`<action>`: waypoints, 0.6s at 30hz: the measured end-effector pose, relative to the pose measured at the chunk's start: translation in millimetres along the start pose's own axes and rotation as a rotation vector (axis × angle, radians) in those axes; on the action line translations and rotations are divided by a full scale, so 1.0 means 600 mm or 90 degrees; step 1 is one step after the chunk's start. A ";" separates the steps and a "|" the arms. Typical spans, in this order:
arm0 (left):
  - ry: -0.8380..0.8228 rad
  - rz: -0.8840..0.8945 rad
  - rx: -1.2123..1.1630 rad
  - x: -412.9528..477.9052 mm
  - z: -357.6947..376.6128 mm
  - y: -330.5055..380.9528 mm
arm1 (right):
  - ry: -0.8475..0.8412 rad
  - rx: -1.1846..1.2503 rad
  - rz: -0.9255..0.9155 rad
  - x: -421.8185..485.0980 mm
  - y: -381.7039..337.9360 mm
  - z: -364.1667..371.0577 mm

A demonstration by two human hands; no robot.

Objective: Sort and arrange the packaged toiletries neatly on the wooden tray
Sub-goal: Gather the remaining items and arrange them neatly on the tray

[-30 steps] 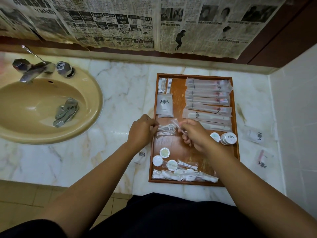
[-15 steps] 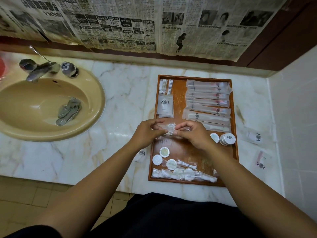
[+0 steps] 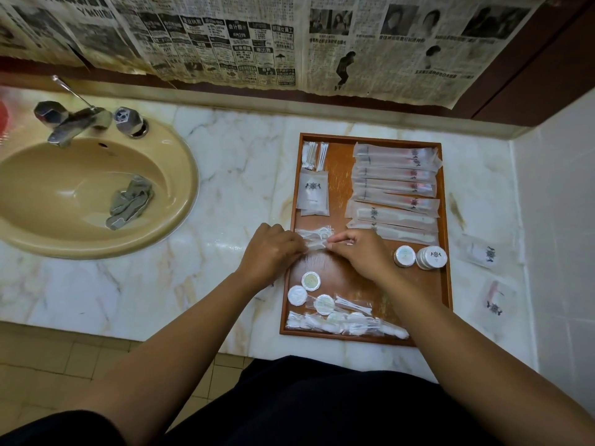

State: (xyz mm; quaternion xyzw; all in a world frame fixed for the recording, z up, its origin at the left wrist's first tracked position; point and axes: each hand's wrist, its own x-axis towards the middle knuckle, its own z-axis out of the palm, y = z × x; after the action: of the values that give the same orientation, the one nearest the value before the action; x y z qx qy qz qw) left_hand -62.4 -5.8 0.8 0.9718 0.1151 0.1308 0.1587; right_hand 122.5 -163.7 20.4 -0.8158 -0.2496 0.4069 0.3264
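Hands meeting on a clear packet (image 3: 317, 245) over the wooden tray (image 3: 340, 162)
Both forearms reach in from the near edge of the marble desk (image 3: 244, 175) and converge at the tray's left middle. The left hand (image 3: 270, 249), knuckles up and fingers curled, pinches the packet's left end, and the right hand (image 3: 357, 252) pinches its right end between thumb and fingertips. Long sachets (image 3: 396, 175) lie at the far right.

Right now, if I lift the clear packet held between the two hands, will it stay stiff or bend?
Probably floppy: the clear packet looks like thin film, creased between the left hand and right hand. Likely very light, since a light pinch of the fingers holds it. The glossy film may slip.
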 end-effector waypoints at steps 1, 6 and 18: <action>-0.009 0.005 0.013 0.001 0.000 -0.004 | 0.017 -0.036 -0.029 0.000 0.000 0.004; -0.086 -0.062 0.047 0.011 -0.003 -0.005 | 0.085 -0.344 -0.200 0.001 0.017 0.025; -0.118 -0.135 0.093 0.011 0.011 0.005 | 0.108 -0.351 -0.222 0.012 0.017 0.032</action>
State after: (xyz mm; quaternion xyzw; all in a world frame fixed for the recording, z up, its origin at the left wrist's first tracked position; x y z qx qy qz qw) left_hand -53.9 -8.5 -2.8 0.9710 0.2115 0.0147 0.1104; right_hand 112.1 -159.6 0.6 -0.8494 -0.4580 0.1925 0.1781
